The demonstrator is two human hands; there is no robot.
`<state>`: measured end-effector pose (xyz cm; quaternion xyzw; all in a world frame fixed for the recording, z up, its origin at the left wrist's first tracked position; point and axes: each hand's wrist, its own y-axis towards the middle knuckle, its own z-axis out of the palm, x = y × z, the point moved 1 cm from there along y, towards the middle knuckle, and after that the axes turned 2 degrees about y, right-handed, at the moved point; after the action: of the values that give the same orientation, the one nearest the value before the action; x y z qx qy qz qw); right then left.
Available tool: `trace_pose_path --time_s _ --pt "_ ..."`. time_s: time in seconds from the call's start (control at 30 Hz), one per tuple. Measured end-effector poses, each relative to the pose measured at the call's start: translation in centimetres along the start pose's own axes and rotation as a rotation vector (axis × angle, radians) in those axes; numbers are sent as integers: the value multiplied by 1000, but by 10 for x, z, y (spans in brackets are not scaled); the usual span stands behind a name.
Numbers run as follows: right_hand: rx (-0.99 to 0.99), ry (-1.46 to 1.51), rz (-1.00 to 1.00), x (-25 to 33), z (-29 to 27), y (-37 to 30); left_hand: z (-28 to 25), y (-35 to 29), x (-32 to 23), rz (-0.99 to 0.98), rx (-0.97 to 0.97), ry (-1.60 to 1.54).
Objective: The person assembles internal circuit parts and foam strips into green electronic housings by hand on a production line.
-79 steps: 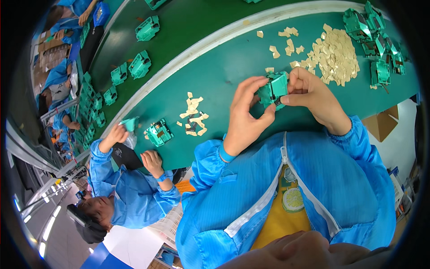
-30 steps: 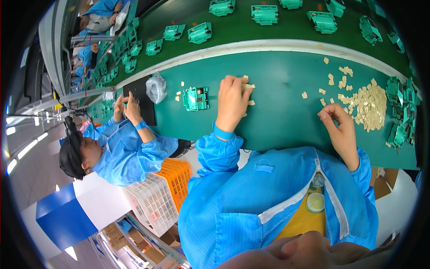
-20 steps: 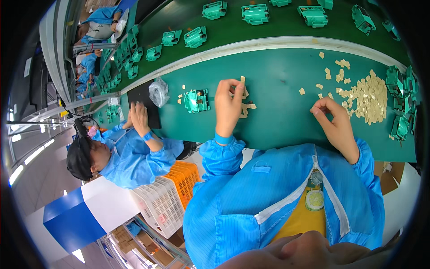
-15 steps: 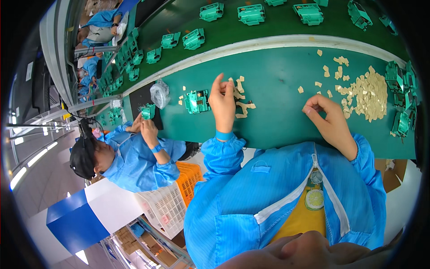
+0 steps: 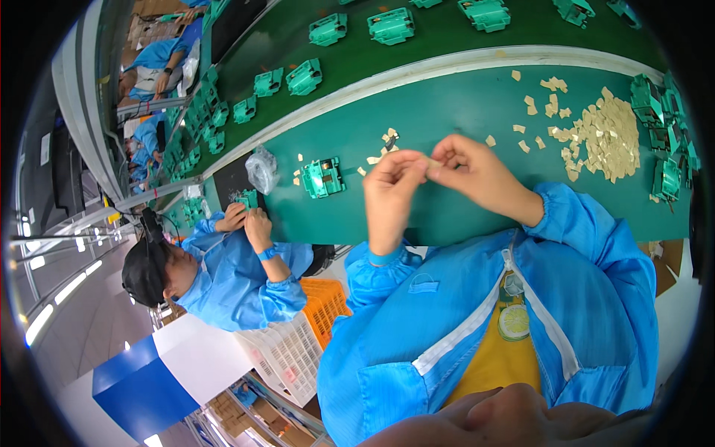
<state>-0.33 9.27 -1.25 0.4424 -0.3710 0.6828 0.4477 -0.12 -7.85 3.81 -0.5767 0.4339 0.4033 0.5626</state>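
You have a small pale beige piece point(image 5: 433, 163) pinched where the fingertips of your left grip point(image 5: 391, 197) and right grip point(image 5: 480, 179) meet, only a sliver of it showing between the two grips, the rest covered so that its full outline and tilt cannot be told.

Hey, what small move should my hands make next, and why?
Perhaps ease your left hand open, leaving the small cream piece with your right hand: both hands' fingertips meet, apparently pinching it together, and one hand could probably carry it alone.
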Motion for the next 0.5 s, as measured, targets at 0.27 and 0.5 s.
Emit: trace_pose_path --time_s 0.27,0.5 --pt "-220 203 261 40 -82 -59 83 19 13 845 190 649" --pt "-342 186 194 44 -108 -91 124 17 -17 1013 407 899"
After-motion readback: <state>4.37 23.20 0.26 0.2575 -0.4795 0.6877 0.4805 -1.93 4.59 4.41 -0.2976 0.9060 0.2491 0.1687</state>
